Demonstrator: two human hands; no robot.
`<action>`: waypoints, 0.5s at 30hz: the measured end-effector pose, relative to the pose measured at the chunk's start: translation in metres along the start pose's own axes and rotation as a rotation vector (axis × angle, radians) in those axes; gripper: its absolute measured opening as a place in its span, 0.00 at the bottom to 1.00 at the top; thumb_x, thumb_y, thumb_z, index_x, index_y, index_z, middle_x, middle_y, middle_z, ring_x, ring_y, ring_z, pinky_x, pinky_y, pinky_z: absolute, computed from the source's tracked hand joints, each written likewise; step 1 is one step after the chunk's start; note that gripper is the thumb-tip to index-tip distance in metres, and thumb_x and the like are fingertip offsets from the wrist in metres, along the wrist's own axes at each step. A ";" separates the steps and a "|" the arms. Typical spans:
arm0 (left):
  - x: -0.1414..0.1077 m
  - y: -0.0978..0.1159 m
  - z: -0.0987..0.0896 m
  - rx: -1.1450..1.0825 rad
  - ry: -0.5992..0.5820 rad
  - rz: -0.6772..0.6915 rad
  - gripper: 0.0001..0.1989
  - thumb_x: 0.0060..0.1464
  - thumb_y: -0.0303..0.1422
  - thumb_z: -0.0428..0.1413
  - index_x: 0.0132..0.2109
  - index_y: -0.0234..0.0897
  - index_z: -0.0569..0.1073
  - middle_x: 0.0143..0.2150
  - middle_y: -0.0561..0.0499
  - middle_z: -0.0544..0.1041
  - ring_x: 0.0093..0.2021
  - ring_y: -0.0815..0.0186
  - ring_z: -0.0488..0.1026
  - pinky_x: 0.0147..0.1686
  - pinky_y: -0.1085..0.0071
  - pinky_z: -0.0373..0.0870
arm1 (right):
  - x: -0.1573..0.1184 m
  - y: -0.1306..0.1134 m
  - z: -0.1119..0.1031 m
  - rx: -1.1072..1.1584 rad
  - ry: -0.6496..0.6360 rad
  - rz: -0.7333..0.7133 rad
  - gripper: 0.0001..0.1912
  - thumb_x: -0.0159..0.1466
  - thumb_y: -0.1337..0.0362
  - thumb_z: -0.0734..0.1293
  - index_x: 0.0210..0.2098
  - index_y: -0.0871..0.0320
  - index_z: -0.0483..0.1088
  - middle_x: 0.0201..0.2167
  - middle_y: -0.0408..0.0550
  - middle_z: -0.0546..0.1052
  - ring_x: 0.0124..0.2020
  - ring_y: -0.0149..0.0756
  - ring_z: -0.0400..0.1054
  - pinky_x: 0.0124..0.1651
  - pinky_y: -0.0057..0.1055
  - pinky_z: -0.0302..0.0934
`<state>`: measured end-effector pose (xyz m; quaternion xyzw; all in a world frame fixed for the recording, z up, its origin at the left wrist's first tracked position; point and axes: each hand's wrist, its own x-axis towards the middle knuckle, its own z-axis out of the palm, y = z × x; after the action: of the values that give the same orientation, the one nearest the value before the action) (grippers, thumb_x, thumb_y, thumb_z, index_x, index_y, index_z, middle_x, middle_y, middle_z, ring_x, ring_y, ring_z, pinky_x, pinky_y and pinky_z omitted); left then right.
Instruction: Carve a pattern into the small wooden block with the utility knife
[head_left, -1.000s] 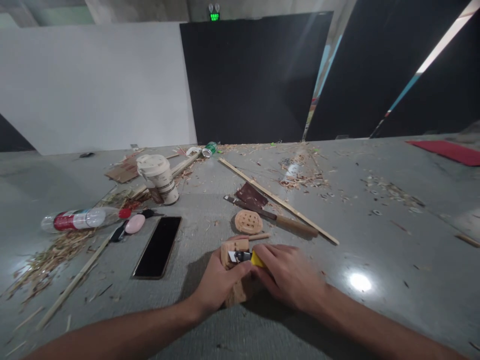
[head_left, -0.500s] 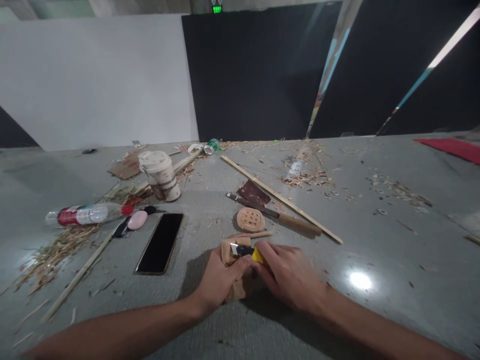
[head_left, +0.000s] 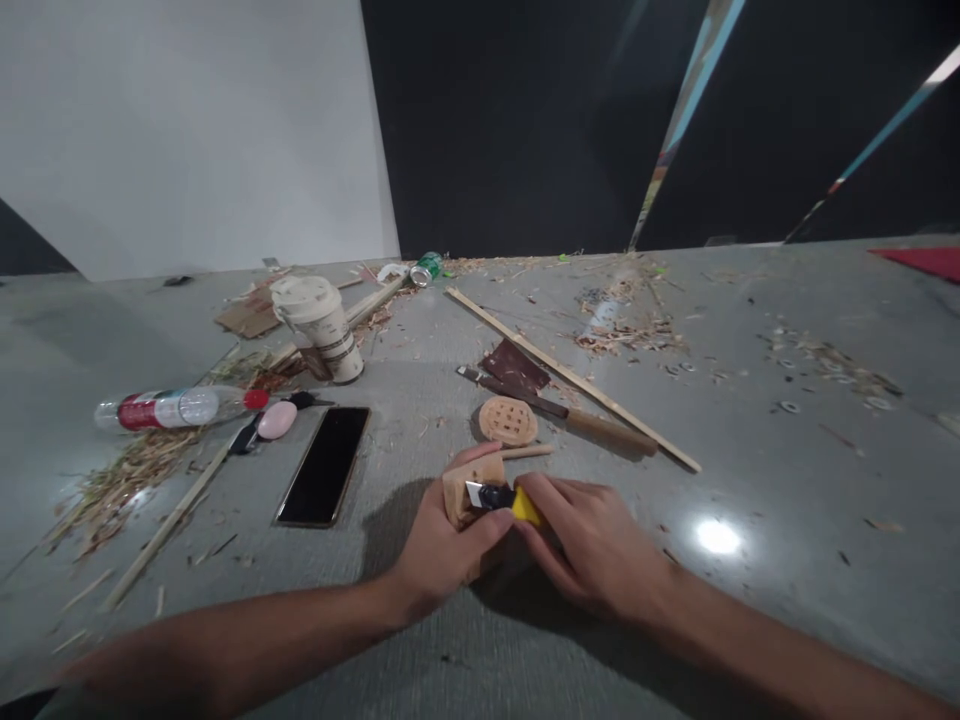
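Observation:
My left hand (head_left: 444, 540) is wrapped round a light-brown wooden block (head_left: 459, 488), its thumb lying across the block toward the blade. In my right hand (head_left: 592, 535) is a yellow and black utility knife (head_left: 525, 506), gripped with the fingers closed on its handle. The blade points left, over the top face of the block; whether it bites into the wood I cannot tell. Just beyond the block lie a thin wooden stick (head_left: 528, 452) and a round carved wooden piece (head_left: 508, 421) with several holes.
Farther off lie a wood-handled metal tool (head_left: 611, 433), dark-red sandpaper (head_left: 516, 365) and a long wooden strip (head_left: 577, 380). On the left are a phone (head_left: 324, 468), a paper cup (head_left: 326, 330) and a plastic bottle (head_left: 172, 409). Wood shavings (head_left: 626, 335) litter the grey floor.
My view has tipped downward a little. The block is tilted differently in my left hand, with more of its top showing. The knife remains in my right hand over it.

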<state>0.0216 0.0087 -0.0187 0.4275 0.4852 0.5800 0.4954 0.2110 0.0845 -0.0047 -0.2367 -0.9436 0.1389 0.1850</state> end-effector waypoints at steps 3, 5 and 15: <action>-0.005 0.000 -0.001 0.015 -0.024 0.008 0.33 0.58 0.34 0.66 0.69 0.42 0.71 0.52 0.47 0.80 0.49 0.60 0.77 0.54 0.65 0.74 | -0.001 0.000 -0.001 0.035 -0.001 -0.045 0.11 0.78 0.58 0.55 0.43 0.55 0.63 0.31 0.46 0.77 0.29 0.36 0.70 0.33 0.34 0.52; -0.007 -0.001 -0.001 0.016 -0.028 0.008 0.34 0.57 0.35 0.66 0.69 0.41 0.70 0.50 0.47 0.79 0.48 0.60 0.76 0.53 0.65 0.75 | -0.002 0.000 -0.001 0.044 0.006 -0.071 0.10 0.78 0.59 0.55 0.44 0.55 0.63 0.32 0.47 0.77 0.30 0.36 0.70 0.33 0.34 0.53; -0.002 -0.007 -0.002 -0.071 -0.116 0.168 0.25 0.52 0.30 0.70 0.54 0.41 0.71 0.45 0.53 0.71 0.42 0.67 0.69 0.42 0.72 0.70 | -0.001 -0.001 0.002 0.046 0.043 -0.146 0.10 0.79 0.57 0.56 0.42 0.54 0.60 0.30 0.44 0.73 0.28 0.35 0.66 0.31 0.33 0.53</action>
<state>0.0213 0.0071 -0.0258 0.4815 0.3975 0.6106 0.4871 0.2109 0.0828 -0.0061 -0.1660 -0.9507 0.1415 0.2204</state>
